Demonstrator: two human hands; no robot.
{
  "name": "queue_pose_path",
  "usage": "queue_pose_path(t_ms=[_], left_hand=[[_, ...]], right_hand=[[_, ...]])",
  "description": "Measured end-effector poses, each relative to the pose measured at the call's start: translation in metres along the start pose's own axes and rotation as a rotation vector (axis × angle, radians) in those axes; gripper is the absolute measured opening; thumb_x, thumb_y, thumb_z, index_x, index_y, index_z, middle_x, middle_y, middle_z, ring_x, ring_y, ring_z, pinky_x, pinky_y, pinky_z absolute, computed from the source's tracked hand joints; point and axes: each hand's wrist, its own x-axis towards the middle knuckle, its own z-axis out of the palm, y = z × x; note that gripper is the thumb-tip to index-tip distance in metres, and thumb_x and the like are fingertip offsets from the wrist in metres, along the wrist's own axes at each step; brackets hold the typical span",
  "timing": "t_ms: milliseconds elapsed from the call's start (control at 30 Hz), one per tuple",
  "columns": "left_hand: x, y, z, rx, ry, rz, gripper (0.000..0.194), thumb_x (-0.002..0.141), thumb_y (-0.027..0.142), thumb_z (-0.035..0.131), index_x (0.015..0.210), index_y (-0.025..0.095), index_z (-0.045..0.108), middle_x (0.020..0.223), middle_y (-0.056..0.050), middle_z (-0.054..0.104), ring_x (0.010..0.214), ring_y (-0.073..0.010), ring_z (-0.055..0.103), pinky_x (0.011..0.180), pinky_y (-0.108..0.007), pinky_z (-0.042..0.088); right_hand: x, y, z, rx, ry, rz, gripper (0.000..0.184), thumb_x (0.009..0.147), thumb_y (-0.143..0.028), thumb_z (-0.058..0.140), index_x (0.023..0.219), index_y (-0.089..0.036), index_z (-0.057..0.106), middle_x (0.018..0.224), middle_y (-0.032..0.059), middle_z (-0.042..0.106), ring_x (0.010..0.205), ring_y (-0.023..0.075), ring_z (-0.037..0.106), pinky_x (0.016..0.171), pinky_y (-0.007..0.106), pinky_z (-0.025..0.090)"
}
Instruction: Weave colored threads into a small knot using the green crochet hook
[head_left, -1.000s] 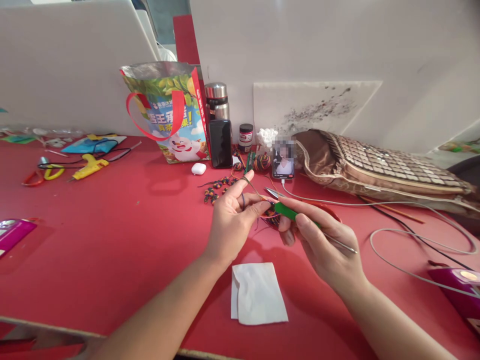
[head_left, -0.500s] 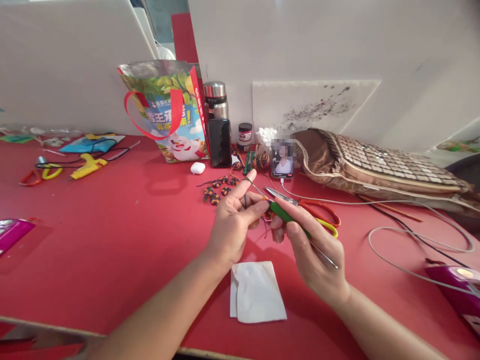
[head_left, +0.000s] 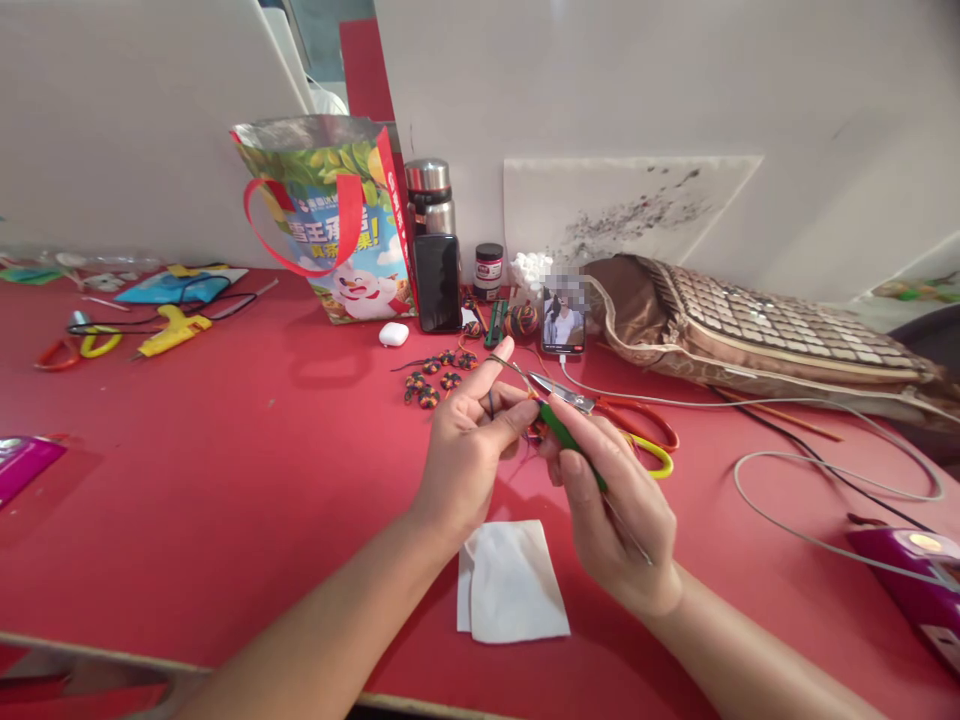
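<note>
While a white wall backs the cluttered red counter point(head_left: 225, 470), the left hand point(head_left: 465, 455) pinches multicoloured thread point(head_left: 534, 430) and the right hand point(head_left: 611, 510) grips a green-handled hook point(head_left: 570, 438).

Two bare forearms, without sleeves, watch or bracelet, rise from the near edge of the red-topped work table point(head_left: 187, 480); left hand point(head_left: 465, 455) and right hand point(head_left: 611, 510) wear no gloves or rings.
</note>
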Motion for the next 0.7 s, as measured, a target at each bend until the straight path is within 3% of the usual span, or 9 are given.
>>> queue_pose_path(t_ms=[100,400,700], left_hand=[[0.001,0.005,-0.003,-0.024,-0.051,-0.052,0.081,0.074,0.027,0.097,0.15,0.022,0.069,0.073,0.005,0.062,0.059,-0.0072,0.044,0.055,-0.024,0.03],[0.011,0.013,-0.015,0.023,-0.06,-0.082,0.082,0.068,0.027,0.101,0.144,0.019,0.074,0.075,0.004,0.063,0.058,-0.0053,0.038,0.054,-0.025,0.022],[0.013,0.02,-0.016,0.035,-0.036,-0.053,0.092,0.067,0.024,0.101,0.153,0.021,0.067,0.071,0.005,0.062,0.057,-0.0062,0.038,0.053,-0.027,0.019]], right_hand=[[0.002,0.001,-0.002,0.062,-0.066,-0.053,0.057,0.107,-0.011,0.056,0.16,-0.033,0.06,0.101,0.0085,0.075,0.087,0.0226,0.071,0.075,0.038,0.063],[0.009,0.012,-0.015,0.343,-0.135,0.174,0.045,0.109,-0.017,0.059,0.146,-0.038,0.074,0.098,0.0057,0.076,0.078,0.0174,0.068,0.071,0.035,0.061],[0.011,0.014,-0.019,0.373,-0.11,0.202,0.039,0.108,-0.017,0.063,0.138,-0.036,0.079,0.091,0.0047,0.074,0.075,0.0172,0.065,0.066,0.034,0.058]])
